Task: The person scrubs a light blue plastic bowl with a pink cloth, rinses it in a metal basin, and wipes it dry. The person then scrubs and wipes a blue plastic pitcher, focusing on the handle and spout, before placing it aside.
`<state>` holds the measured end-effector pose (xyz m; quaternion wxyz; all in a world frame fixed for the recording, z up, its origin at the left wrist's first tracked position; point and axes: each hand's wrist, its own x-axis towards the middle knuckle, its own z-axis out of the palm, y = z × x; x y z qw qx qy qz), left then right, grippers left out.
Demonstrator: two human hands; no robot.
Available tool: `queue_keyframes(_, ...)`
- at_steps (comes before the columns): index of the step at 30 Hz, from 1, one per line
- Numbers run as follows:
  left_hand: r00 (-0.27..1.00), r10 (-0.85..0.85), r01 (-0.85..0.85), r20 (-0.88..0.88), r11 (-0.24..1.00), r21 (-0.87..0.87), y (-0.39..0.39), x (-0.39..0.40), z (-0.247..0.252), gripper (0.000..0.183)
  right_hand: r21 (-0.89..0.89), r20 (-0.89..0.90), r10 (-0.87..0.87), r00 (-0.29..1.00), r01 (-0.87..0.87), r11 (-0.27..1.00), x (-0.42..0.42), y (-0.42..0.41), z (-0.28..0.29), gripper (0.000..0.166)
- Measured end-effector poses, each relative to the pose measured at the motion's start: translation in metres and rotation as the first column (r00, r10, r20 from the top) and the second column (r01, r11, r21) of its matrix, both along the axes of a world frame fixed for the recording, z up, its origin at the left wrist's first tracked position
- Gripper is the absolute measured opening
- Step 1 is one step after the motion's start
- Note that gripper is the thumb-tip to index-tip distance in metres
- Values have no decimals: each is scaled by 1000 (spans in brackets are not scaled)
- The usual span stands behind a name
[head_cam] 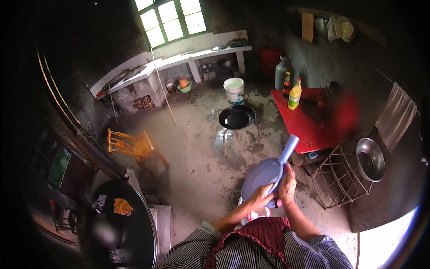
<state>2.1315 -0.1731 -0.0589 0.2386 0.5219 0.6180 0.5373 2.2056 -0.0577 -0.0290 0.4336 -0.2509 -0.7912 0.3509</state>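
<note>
A blue plastic ladle with a wide bowl and a stubby handle (pixel 262 176) is tilted in front of my body, its handle pointing up and to the right. My left hand (pixel 262 196) grips the near rim of the bowl. On the other side, my right hand (pixel 287 184) holds the ladle near where handle and bowl meet. Something small and pink shows between the hands; what it is I cannot tell. Beneath the ladle, partly hidden, stands a pale container (pixel 240 201) with a red and white item (pixel 259 214) beside it.
Ahead, a black wok (pixel 237 117) rests on a metal stand, with a white bucket (pixel 234 90) behind it. A red table (pixel 289 126) bearing bottles is at right, near a rack (pixel 336 180) with a metal basin (pixel 370 159). At left are a wooden chair (pixel 144 146) and a round black table (pixel 134 198).
</note>
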Motion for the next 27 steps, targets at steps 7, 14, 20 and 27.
queue_keyframes(7, 960, -18, 64, -279, 986, 156, -17, 12, 13, 36, -804, 208, 312, 927, -19, 595, -1, 68, -1, 26)
queue_keyframes(14, 949, 241, -255, 205, 966, 43, 3, -4, 12, 26, 123, 43, -8, 999, 3, 992, -16, -15, 1, 34)
queue_keyframes(20, 988, 28, -29, -155, 1000, -3, -18, 0, 30, 34, -664, 271, 281, 921, -33, 747, -14, 76, -7, 28)
queue_keyframes(27, 962, 212, -227, 170, 971, 74, -9, -3, 37, 35, -405, 59, 108, 992, -75, 911, -1, 32, -1, 36)
